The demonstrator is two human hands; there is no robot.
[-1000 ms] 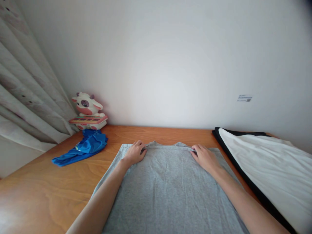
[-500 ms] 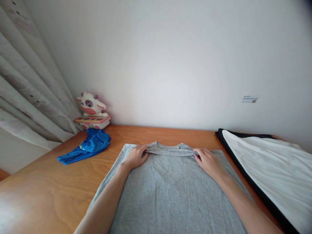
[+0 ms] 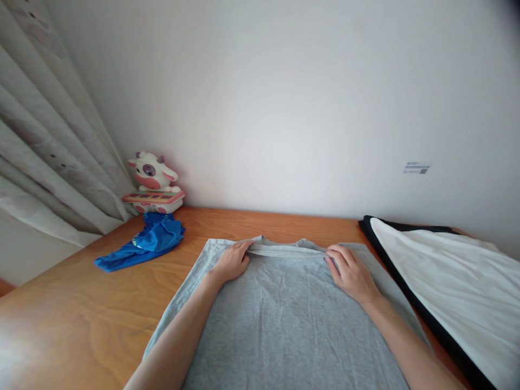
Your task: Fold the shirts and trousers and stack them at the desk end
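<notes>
A grey T-shirt point(image 3: 280, 325) lies spread flat before me, its far part showing a neckline and a folded-over edge. At the left end of that edge, my left hand point(image 3: 233, 261) has its fingers closed on the fabric. My right hand point(image 3: 351, 273) grips the right end between thumb and fingers, its fingers slightly apart. The edge runs nearly straight from one hand to the other. Both forearms rest over the shirt's sides, and the undersides of the fingertips are partly hidden.
A crumpled blue garment point(image 3: 156, 238) lies at the left on the wooden table point(image 3: 81, 319). Behind it stands a cow toy with a keyboard point(image 3: 156, 187), near the curtain point(image 3: 52, 162). White cloth point(image 3: 450, 276) over black cloth point(image 3: 422, 314) lies at right. A wall point(image 3: 276, 108) rises behind.
The folded edge lies a little flatter. My left hand has shifted slightly right, and my right hand's fingers have spread a little at its end of the edge.
</notes>
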